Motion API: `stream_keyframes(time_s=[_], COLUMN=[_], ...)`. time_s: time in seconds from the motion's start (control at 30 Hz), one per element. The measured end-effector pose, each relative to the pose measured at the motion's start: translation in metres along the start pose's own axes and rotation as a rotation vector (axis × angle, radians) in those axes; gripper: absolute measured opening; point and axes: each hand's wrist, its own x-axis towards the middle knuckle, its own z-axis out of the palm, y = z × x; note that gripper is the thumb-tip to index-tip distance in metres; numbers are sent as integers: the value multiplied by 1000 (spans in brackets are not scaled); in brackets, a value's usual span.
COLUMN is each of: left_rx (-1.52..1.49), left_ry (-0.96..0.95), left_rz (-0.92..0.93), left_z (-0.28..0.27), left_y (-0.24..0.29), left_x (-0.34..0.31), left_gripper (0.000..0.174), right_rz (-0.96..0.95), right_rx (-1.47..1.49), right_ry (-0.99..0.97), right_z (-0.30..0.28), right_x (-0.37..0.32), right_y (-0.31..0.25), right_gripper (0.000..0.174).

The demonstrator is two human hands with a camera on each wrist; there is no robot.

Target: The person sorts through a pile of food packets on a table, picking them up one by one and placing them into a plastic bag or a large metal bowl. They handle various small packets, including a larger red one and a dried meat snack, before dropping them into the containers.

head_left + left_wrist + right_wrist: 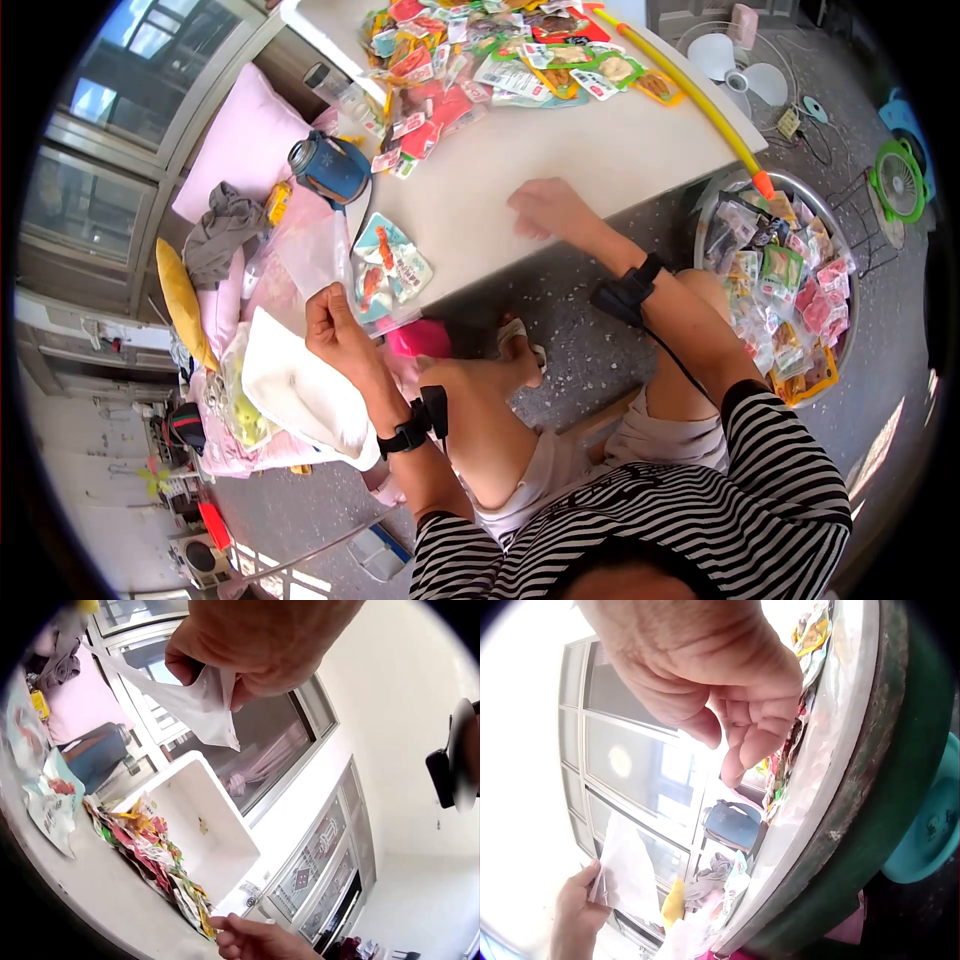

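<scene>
My left hand (340,335) pinches the edge of a translucent plastic bag (196,709) beside the table's near left corner. The bag hangs thin and limp from the fingertips in the left wrist view. My right hand (560,212) is over the pale table top (450,210), its fingers loosely bent with nothing between them, as the right wrist view (742,720) shows. Close to the left hand, pale blue packets (400,262) with orange-red food pictures lie at the table edge. Many small colourful snack packets (450,60) are heaped at the table's far side.
A blue jug (330,168) stands at the table's left edge. The yellow stick (690,88) lies along the right edge. On the floor at right, a metal basin (848,300) is full of packets. A white foam box (214,840) stands behind the heap.
</scene>
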Motion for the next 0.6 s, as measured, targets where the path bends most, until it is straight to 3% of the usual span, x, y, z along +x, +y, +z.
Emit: stream_keyframes(time_s=[0.13, 0.2, 0.3, 0.43, 0.53, 0.6], left_rx=[11, -51, -98, -100, -83, -94], left_ry=[-334, -424, -530, -608, -599, -681], left_rz=[108, 11, -89, -69, 136, -19], left_z=[98, 127, 143, 143, 143, 138], left_y=[-24, -40, -53, -65, -69, -66], left_x=[-17, -33, -53, -70, -74, -73], left_gripper=[14, 14, 15, 11, 13, 17], right_rz=[2, 80, 160, 135, 90, 76], right_rx=[179, 268, 314, 165, 96, 89], right_ry=[-43, -36, -48, 88, 129, 151], right_z=[2, -1, -4, 1, 0, 9], right_x=[-5, -1, 6, 14, 18, 14], right_y=[-5, -3, 4, 16, 17, 17], right_gripper=[26, 28, 25, 20, 18, 18])
